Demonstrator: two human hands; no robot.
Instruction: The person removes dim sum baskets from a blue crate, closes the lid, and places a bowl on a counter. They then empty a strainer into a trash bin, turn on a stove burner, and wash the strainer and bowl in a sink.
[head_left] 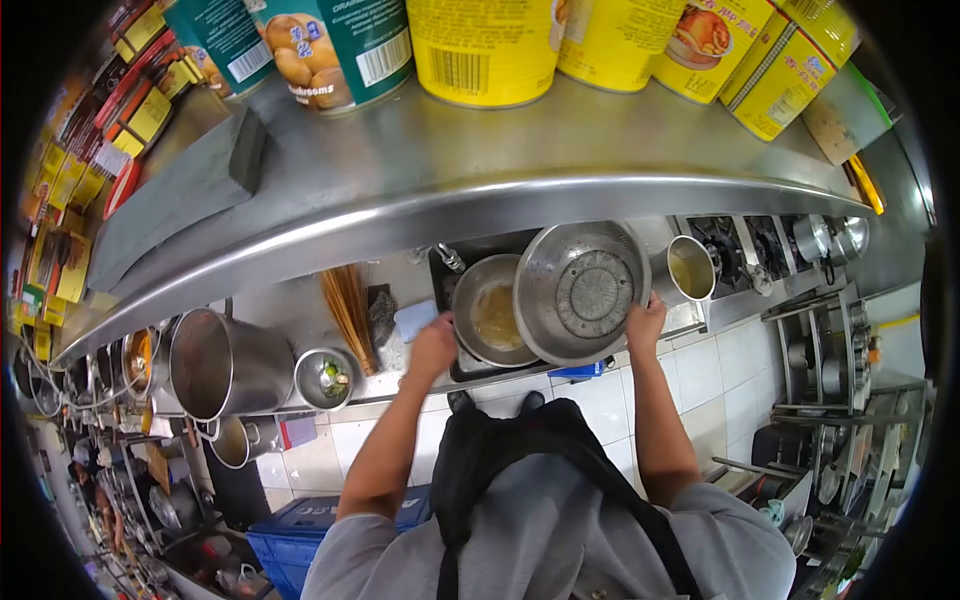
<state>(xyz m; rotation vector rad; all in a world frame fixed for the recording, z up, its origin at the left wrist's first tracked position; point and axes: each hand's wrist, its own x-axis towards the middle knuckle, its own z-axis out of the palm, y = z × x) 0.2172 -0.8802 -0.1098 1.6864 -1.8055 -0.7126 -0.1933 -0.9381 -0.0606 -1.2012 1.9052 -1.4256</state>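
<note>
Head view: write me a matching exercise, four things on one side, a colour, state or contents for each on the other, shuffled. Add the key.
Things
1. large basin
2. small bowl
3. bundle of sticks
4. crate

Descriptions
A. blue
B. holds green pieces
C. brown
D. gripped at its rim by the right hand

Pairs: 1-D, 2-B, 3-C, 4-A
</note>
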